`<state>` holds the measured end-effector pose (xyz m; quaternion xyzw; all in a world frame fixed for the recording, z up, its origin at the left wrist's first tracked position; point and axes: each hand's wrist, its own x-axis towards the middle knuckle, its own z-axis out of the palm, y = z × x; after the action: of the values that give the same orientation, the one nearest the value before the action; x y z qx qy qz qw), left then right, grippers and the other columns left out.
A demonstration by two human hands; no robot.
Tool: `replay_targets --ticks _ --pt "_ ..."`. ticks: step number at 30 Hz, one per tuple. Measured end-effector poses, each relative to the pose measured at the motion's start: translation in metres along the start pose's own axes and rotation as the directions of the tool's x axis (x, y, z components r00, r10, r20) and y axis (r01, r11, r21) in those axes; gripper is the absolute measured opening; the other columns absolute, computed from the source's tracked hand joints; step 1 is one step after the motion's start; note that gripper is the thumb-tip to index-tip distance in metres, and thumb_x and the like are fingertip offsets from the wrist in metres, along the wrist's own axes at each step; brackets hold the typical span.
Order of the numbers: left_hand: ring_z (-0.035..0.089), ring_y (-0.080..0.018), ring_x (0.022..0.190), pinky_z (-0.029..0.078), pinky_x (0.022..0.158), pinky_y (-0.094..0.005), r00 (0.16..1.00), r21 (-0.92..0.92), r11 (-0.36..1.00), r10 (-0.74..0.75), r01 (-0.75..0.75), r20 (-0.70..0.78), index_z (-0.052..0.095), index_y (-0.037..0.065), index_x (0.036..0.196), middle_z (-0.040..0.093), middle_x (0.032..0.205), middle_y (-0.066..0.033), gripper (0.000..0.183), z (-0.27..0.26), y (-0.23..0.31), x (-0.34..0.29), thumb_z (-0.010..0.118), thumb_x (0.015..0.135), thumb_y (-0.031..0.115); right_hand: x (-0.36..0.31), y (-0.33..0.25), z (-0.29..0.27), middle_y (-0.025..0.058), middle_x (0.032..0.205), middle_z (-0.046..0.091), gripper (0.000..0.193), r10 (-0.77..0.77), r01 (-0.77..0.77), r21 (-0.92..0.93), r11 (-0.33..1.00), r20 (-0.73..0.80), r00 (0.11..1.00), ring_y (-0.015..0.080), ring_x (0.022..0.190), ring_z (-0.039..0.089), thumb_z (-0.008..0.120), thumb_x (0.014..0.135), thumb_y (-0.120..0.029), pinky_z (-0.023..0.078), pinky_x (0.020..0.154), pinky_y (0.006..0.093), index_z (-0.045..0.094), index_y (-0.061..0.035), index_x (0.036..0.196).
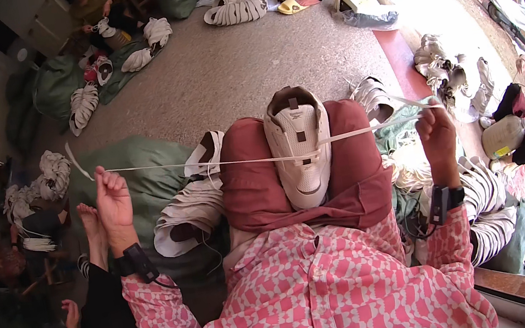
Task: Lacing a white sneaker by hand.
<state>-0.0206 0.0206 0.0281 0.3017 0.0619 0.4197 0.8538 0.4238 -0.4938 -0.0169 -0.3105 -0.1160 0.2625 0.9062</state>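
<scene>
Between my knees stands a cream shoe upper (300, 137), its toe pointing toward me and its opening away. A white shoelace (207, 164) runs through the eyelets near the toe and stretches out taut to both sides. My left hand (114, 198), raised at the left, has its fingers closed on one end, and a loose tip sticks up past them. Out to the right, my right hand (436, 129) pinches the other end of the lace, with a strip of it trailing beyond the fingers.
Stacked shoe uppers (187, 210) lie on a green sack (132, 164) at my left. More stacked uppers (492, 224) are at my right, near a pale plastic jug (504, 137). Another person (97, 8) sits at the far left; someone's bare foot (92, 222) is near my left arm.
</scene>
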Motion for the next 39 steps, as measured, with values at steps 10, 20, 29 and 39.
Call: replay_targets --ticks 10,20,29,39 --pt "0.041 -0.0075 0.060 0.036 0.045 -0.0218 0.996 0.191 0.977 0.092 -0.090 -0.003 0.056 0.003 0.121 0.046 0.077 0.0012 0.029 -0.070 0.087 -0.022 0.052 0.100 0.024 -0.076 -0.052 -0.095 0.0117 0.067 0.065 0.038 0.101 -0.554 -0.734 -0.393 -0.634 0.767 0.0229 0.056 0.064 0.070 0.083 -0.036 0.049 0.049 0.0351 0.064 0.0000 0.071" --pt "0.039 -0.0016 0.054 0.034 0.049 -0.0214 0.909 0.958 0.284 -0.386 -0.046 0.158 0.065 0.000 0.100 0.043 0.061 0.0086 0.036 0.113 -0.134 -0.015 0.047 0.103 0.031 -0.022 0.066 0.080 0.0142 0.122 0.058 0.031 -0.048 0.556 -0.757 -0.343 0.605 0.795 0.0363 0.113 0.053 0.071 0.081 -0.019 0.043 0.095 0.0438 0.059 -0.0050 0.106" --pt "0.058 -0.0238 0.078 0.039 0.071 -0.0375 0.633 0.690 -0.094 -0.501 -0.718 0.590 0.059 0.009 0.079 0.055 0.076 -0.0050 0.017 0.127 -0.236 -0.028 0.051 0.090 0.019 0.023 0.117 0.107 0.0143 0.145 0.040 0.065 0.182 0.631 -0.771 -0.086 0.611 0.771 0.0341 0.131 0.042 0.085 0.067 -0.027 0.038 0.105 0.0422 0.051 -0.0078 0.119" --pt "0.055 -0.0246 0.073 0.036 0.070 -0.0369 0.620 0.646 -0.105 -0.429 -0.756 0.657 0.055 0.008 0.074 0.054 0.073 -0.0064 0.016 0.118 -0.249 -0.030 0.055 0.088 0.017 0.021 0.109 0.103 0.0165 0.141 0.044 0.064 0.239 0.594 -0.802 0.065 0.590 0.771 0.0378 0.129 0.044 0.085 0.068 -0.033 0.040 0.103 0.0437 0.051 -0.0072 0.116"
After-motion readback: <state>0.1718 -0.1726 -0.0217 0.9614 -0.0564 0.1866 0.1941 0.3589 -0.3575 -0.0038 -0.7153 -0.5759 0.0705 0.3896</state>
